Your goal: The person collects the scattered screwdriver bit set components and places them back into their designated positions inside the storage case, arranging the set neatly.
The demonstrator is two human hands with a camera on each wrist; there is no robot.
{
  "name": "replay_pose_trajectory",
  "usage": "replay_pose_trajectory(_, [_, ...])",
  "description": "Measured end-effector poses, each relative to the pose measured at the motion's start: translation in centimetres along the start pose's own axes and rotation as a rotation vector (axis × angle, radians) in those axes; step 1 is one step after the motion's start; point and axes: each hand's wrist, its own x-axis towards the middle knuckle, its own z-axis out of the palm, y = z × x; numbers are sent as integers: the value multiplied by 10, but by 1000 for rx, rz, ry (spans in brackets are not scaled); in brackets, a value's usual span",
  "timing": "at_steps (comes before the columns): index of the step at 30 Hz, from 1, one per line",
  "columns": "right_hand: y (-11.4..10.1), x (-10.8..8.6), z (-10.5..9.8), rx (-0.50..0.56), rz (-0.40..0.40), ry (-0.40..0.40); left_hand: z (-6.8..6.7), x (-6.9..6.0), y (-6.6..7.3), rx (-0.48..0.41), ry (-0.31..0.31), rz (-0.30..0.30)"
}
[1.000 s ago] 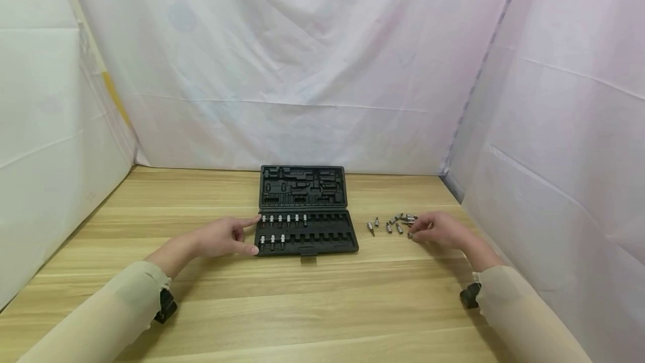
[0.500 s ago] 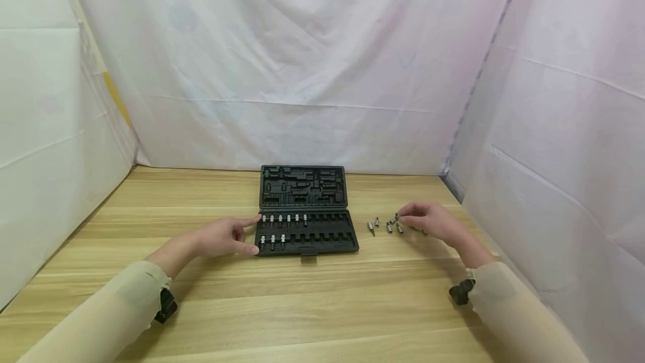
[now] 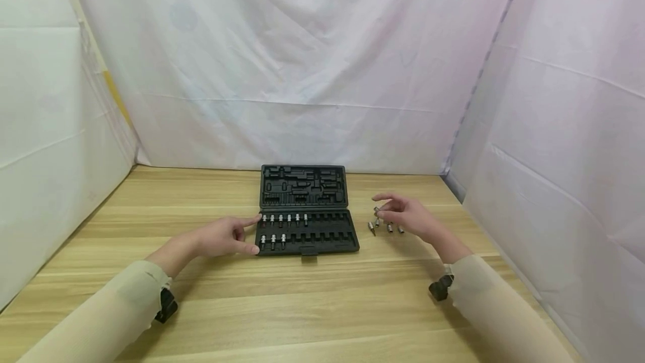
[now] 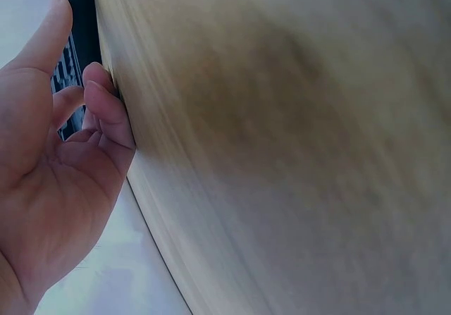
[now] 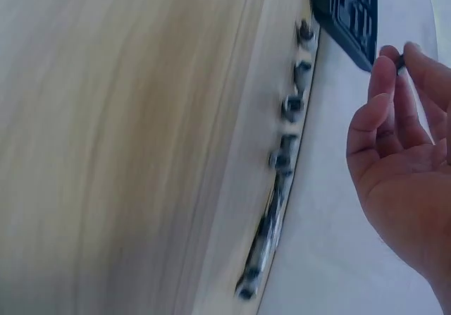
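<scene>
A black socket case (image 3: 330, 249) lies open on the wooden table, its lower half bearing two rows of silver bit sockets (image 3: 274, 242). At its left edge, my left hand (image 3: 219, 237) touches the rear corner with a straight index finger and the front corner with the thumb. The other fingers curl under, as the left wrist view shows. My right hand (image 3: 410, 220) is raised right of the case and pinches a bit socket (image 5: 400, 63) between thumb and fingertips, mostly covered by them. Several loose bit sockets (image 3: 372, 229) lie beneath and beside that hand.
The case's lid (image 3: 304, 206) leans back behind the tray, with moulded hollows. White cloth walls (image 3: 302, 71) enclose the table (image 3: 302, 307) at the back and both sides. In the right wrist view, loose bit sockets (image 5: 292, 107) appear in a blurred line.
My right hand has moved left from the far side of the loose pile and lifted a bit socket. The left hand and the case stay where they were.
</scene>
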Motion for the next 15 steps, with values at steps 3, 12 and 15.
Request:
replay_pose_trajectory(3, [-3,6,6,11,-19,-11,0,0,0,-2,-2,0])
replay_pose_trajectory(12, [-18,24,27,223,-33,-76,0,1,-2,-6,-3,6])
replay_pose_trajectory(15, [-23,30,34,225,-25,-77,0,1,-2,-1,-2,7])
